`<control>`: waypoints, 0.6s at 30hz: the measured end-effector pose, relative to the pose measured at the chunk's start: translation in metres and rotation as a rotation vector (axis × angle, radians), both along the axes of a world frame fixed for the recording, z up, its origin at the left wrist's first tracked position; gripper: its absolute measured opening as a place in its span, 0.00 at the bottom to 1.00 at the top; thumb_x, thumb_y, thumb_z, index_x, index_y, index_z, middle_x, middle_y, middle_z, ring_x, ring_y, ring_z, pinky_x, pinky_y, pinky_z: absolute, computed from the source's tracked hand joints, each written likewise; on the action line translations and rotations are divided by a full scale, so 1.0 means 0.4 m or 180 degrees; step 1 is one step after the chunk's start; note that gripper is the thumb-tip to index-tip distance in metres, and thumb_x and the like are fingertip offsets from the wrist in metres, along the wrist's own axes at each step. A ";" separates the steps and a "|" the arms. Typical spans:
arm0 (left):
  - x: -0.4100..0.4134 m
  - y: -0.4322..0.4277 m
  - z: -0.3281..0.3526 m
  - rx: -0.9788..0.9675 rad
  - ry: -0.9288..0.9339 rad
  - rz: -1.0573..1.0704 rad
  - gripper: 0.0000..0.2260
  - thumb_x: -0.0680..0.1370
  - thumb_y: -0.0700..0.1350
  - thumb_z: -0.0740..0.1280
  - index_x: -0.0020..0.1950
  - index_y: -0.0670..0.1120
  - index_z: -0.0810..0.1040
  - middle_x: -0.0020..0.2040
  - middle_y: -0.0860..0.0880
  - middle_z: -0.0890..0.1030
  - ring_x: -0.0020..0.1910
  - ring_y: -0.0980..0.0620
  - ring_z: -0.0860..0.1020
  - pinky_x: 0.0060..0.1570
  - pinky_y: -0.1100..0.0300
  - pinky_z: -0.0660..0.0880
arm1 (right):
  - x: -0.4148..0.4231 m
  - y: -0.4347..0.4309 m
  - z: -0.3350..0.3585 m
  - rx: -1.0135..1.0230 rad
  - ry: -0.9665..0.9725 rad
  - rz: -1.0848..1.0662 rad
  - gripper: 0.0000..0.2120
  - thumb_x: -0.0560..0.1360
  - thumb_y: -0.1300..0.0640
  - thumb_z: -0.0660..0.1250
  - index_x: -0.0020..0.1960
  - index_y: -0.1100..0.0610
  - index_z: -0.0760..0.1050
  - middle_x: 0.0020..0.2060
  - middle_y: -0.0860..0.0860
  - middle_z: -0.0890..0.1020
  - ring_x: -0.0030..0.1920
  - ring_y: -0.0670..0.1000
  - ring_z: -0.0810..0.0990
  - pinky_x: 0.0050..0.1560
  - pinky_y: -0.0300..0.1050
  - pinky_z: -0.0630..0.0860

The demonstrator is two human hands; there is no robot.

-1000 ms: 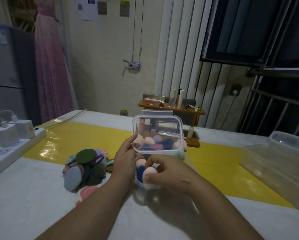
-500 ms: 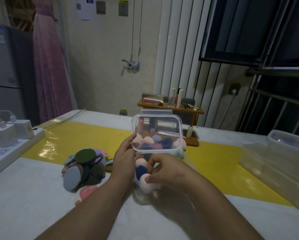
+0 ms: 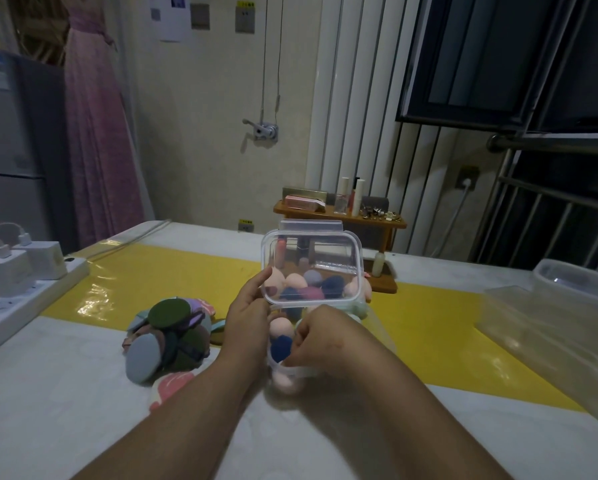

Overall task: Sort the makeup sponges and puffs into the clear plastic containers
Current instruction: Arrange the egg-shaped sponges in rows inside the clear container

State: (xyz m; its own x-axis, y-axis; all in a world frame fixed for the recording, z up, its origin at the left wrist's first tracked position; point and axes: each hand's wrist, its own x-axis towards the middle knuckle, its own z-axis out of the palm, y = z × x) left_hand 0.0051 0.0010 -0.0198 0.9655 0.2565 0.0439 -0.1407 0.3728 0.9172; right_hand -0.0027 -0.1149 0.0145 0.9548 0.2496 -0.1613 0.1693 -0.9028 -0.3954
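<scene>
Since the earlier frame the pale pink sponge (image 3: pixel 284 383) has gone down from the right fingertips into the front of the small clear container (image 3: pixel 377 336), where it now lies low against the near wall, and the right hand (image 3: pixel 320 337) has dropped with it. This hand rests over the near rim with its fingers curled; whether they still pinch anything or only press there I cannot tell. The left hand (image 3: pixel 249 313) grasps the clear lid (image 3: pixel 311 268) at its left edge, thumb on the front face, and holds it tilted up above the back of the container. Inside, a dark blue sponge (image 3: pixel 280 346) sits just behind the pink one, and more pink, blue and purple sponges show through the lid. To the left, near the left wrist, a pile of round puffs (image 3: pixel 167 336) lies on the white table (image 3: pixel 65 393). A large clear container (image 3: pixel 567 306) stands well apart on the right, and a white power strip (image 3: pixel 20 303) at the far left edge.
</scene>
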 end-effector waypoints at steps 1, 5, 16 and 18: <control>-0.001 0.000 0.000 0.0008 -0.0016 -0.0010 0.22 0.79 0.31 0.56 0.64 0.53 0.78 0.56 0.49 0.82 0.45 0.53 0.84 0.35 0.62 0.80 | 0.000 0.002 0.000 -0.0019 -0.0008 0.0005 0.15 0.74 0.50 0.72 0.57 0.57 0.81 0.51 0.54 0.83 0.54 0.55 0.80 0.58 0.50 0.78; -0.003 0.001 0.002 0.0061 -0.0062 -0.0043 0.21 0.80 0.32 0.56 0.63 0.53 0.77 0.54 0.50 0.82 0.42 0.56 0.84 0.35 0.63 0.79 | -0.015 -0.015 -0.006 0.0360 -0.0112 0.0154 0.11 0.74 0.50 0.72 0.52 0.54 0.85 0.44 0.50 0.84 0.46 0.49 0.80 0.50 0.46 0.79; 0.013 0.008 -0.009 0.0056 0.0031 -0.0029 0.24 0.78 0.31 0.55 0.62 0.54 0.79 0.58 0.46 0.82 0.53 0.45 0.83 0.43 0.54 0.81 | -0.032 -0.065 0.023 0.1713 -0.0402 0.0363 0.06 0.75 0.55 0.70 0.41 0.51 0.85 0.33 0.44 0.83 0.35 0.40 0.79 0.37 0.36 0.77; 0.009 0.007 -0.009 0.0071 0.0027 -0.0020 0.23 0.79 0.32 0.55 0.62 0.54 0.79 0.59 0.46 0.81 0.54 0.44 0.82 0.46 0.52 0.81 | -0.024 -0.086 0.033 0.2199 -0.0675 0.0207 0.06 0.75 0.56 0.71 0.41 0.55 0.85 0.32 0.47 0.82 0.35 0.42 0.79 0.39 0.38 0.77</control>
State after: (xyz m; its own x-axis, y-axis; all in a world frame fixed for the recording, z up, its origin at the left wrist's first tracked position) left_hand 0.0088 0.0039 -0.0233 0.9675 0.2493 0.0413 -0.1305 0.3532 0.9264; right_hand -0.0124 -0.1492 0.0277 0.9277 0.2850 0.2410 0.3506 -0.4441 -0.8246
